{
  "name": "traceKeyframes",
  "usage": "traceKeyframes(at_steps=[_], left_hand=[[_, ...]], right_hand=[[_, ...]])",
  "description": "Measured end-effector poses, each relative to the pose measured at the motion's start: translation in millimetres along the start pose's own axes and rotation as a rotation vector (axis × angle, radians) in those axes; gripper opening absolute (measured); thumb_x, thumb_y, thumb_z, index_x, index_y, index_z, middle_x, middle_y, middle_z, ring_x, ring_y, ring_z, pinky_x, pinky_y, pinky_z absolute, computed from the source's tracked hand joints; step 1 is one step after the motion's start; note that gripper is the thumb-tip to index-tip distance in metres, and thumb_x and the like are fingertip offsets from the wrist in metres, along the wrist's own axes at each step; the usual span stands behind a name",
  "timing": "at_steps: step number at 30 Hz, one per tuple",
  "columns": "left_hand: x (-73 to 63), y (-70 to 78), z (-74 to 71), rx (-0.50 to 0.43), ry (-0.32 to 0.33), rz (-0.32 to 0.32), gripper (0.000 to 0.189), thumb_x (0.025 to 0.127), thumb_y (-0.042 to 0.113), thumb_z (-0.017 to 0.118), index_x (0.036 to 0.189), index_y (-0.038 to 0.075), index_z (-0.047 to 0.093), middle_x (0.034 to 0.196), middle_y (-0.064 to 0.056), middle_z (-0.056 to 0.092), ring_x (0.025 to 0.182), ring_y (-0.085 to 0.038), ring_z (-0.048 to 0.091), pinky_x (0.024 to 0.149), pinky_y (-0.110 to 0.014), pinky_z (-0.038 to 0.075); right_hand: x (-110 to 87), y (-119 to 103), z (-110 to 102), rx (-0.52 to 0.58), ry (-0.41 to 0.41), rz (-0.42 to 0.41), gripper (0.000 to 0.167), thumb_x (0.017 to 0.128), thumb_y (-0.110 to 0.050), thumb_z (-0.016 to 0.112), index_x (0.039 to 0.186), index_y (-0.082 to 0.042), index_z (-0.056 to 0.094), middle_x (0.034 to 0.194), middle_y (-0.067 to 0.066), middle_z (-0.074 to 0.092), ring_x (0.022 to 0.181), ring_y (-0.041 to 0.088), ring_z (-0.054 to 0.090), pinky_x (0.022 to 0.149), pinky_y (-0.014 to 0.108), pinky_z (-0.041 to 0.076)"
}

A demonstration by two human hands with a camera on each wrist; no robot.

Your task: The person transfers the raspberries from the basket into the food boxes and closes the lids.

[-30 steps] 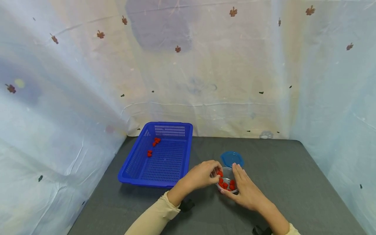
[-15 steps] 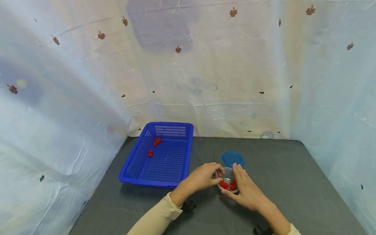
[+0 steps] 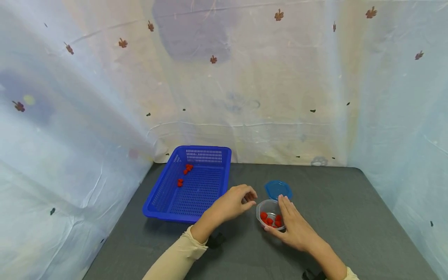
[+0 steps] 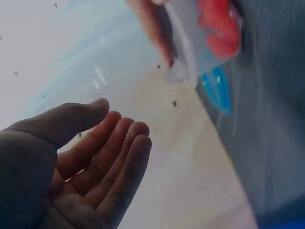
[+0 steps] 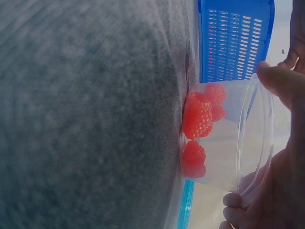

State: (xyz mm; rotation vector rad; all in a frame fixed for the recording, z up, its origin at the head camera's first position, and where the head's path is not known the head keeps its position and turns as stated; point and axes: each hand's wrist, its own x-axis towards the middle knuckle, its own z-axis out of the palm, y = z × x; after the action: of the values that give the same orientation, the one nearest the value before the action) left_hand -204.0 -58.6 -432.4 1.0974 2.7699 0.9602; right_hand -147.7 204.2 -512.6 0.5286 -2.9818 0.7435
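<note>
Grey desk space is occupied at left by a blue basket. The left hand, loosely curled with nothing held, is poised nearby; by the right hand the clear cup is clasped at its rim. Its blue lid is laid just beyond. Red berries are apparently being gathered into the cup; next, one should be pinched from the basket.

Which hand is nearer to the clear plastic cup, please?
Right. The right hand grips the clear plastic cup at its rim; the left hand is apart from it, toward the blue basket.
</note>
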Motion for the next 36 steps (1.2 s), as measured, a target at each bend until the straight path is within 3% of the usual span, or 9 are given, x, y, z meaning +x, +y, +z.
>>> traceKeyframes(at_steps=[8, 17, 26, 36], left_hand=[[-5.8, -12.4, -42.5, -0.002, 0.042, -0.077, 0.013, 0.105, 0.016, 0.073, 0.117, 0.012, 0.073, 0.109, -0.001, 0.073, 0.101, -0.016, 0.070, 0.088, -0.034, 0.059], [-5.3, -53.9, -91.5, 0.004, 0.064, -0.232, 0.020, 0.104, 0.016, 0.073, 0.123, 0.008, 0.074, 0.113, -0.002, 0.075, 0.107, -0.020, 0.071, 0.096, -0.042, 0.059], [-8.6, -97.1, -112.0, 0.051, 0.044, -0.321, 0.022, 0.104, 0.015, 0.073, 0.121, 0.001, 0.073, 0.111, -0.008, 0.076, 0.107, -0.025, 0.071, 0.095, -0.046, 0.058], [-11.3, -140.6, -124.1, 0.096, 0.006, -0.386, 0.023, 0.104, 0.010, 0.072, 0.124, -0.001, 0.075, 0.114, -0.012, 0.078, 0.110, -0.032, 0.072, 0.098, -0.050, 0.057]], right_hand=[[-0.7, 0, 0, -0.006, 0.010, -0.006, 0.118, 0.096, -0.077, 0.062, 0.167, 0.007, 0.020, 0.174, 0.028, 0.021, 0.159, 0.050, 0.023, 0.123, 0.068, 0.028], [-1.4, 2, 2, -0.001, 0.012, -0.015, 0.117, 0.095, -0.078, 0.060, 0.168, 0.005, 0.021, 0.175, 0.024, 0.020, 0.161, 0.045, 0.022, 0.125, 0.064, 0.025], [-1.2, 1, 1, -0.006, 0.011, -0.016, 0.118, 0.095, -0.079, 0.059, 0.168, 0.005, 0.021, 0.176, 0.024, 0.020, 0.161, 0.045, 0.022, 0.125, 0.064, 0.025], [-0.8, 4, 2, -0.012, 0.005, -0.012, 0.118, 0.096, -0.079, 0.059, 0.168, 0.005, 0.019, 0.176, 0.024, 0.019, 0.162, 0.045, 0.021, 0.125, 0.063, 0.026]])
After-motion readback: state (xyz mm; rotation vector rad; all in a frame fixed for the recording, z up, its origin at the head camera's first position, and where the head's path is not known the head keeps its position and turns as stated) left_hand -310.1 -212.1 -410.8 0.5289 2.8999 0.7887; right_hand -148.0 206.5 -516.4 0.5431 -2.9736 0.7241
